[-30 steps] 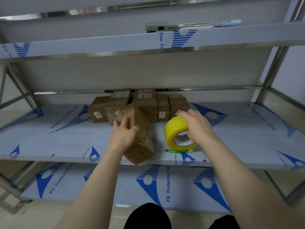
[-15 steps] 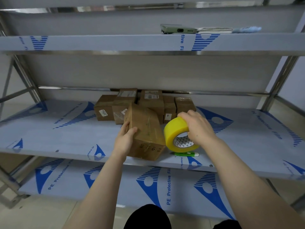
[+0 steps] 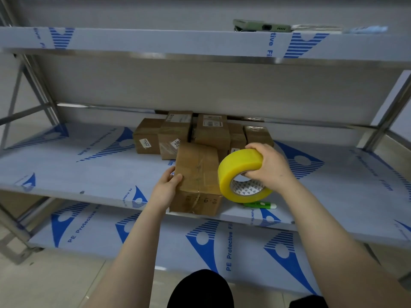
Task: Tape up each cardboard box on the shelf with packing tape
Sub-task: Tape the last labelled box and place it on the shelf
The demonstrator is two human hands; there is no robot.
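Hands, front box (image 3: 198,174) and tape roll (image 3: 242,174) at the middle shelf (image 3: 89,174).
The left hand (image 3: 165,190) grips the box's left side, thumb on top. The right hand (image 3: 270,166) curls round the yellow roll, just right of the box. A green pen (image 3: 260,205) lies right of the box, and other boxes (image 3: 178,132) stand behind it.

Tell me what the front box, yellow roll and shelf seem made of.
The front box looks like matte brown cardboard, creased at the edges, with shinier strips, perhaps clear tape. The roll is glossy, translucent yellow plastic tape on a printed core, probably card. The shelf seems steel, shiny at bare edges, under matte film printed "PE Protective Film".
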